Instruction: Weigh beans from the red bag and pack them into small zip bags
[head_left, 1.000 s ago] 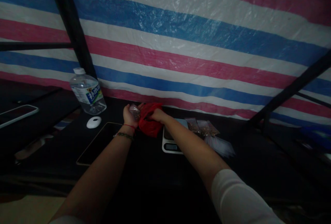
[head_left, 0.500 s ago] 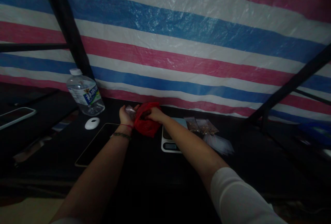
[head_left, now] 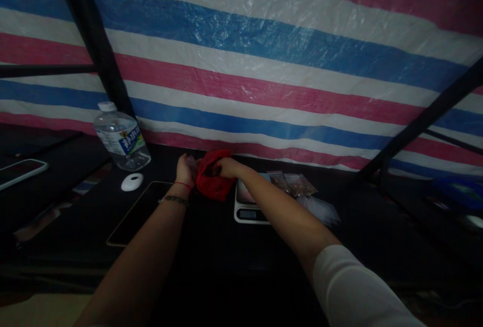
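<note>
A red plastic bag [head_left: 211,178] sits on the dark table between my two hands. My left hand [head_left: 184,168] is closed at the bag's left side, around a small clear packet [head_left: 193,162] that barely shows. My right hand [head_left: 225,166] pinches the top right of the red bag, fingers curled into its opening. A red string and a dark bracelet circle my left wrist. Just right of the bag lies a small white digital scale [head_left: 247,203], partly under my right forearm.
A water bottle [head_left: 121,138] and a white oval object [head_left: 132,181] stand at the left. A dark tablet [head_left: 134,211] lies below them, a phone [head_left: 20,170] at far left. Small filled clear packets [head_left: 296,183] and empty clear bags [head_left: 320,209] lie right of the scale. A striped tarp backs the table.
Both hands stay at the red bag; my left hand has turned and closed more, so the clear packet shows less. The view drifted slightly.
</note>
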The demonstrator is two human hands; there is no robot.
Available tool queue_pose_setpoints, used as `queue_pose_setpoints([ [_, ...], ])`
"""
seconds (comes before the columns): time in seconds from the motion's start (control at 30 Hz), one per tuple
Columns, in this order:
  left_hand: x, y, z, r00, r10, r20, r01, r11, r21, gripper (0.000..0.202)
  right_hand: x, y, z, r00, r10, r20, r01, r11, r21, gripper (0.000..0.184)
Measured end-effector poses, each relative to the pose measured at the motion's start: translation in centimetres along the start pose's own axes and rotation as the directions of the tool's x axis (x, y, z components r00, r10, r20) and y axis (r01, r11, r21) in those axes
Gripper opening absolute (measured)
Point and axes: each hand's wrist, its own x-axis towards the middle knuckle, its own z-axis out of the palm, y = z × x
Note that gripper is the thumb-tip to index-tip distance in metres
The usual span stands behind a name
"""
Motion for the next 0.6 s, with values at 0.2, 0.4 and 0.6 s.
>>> queue_pose_setpoints([
  [0.2, -0.7, -0.6, 0.8, 0.999, -0.027, -0.023, 0.028, 0.999, 0.019, 0.029, 0.5, -0.9, 0.9, 0.983, -0.116, 0.14, 0.107, 0.992, 0.068, 0.028],
  [0.4, -1.1, -0.3, 0.7, 0.994, 0.027, -0.109, -0.02, 0.998, 0.066, 0.042, 1.0, -1.3, 2.5, 0.993, -0.084, 0.079, 0.077, 0.993, 0.093, 0.029],
  [0.6, -1.0, -0.3, 0.5, 0.998, 0.048, -0.037, -0.049, 0.999, -0.024, 0.039, 0.2, -1.3, 1.9, 0.981, -0.178, 0.081, 0.18, 0.984, -0.013, 0.029],
])
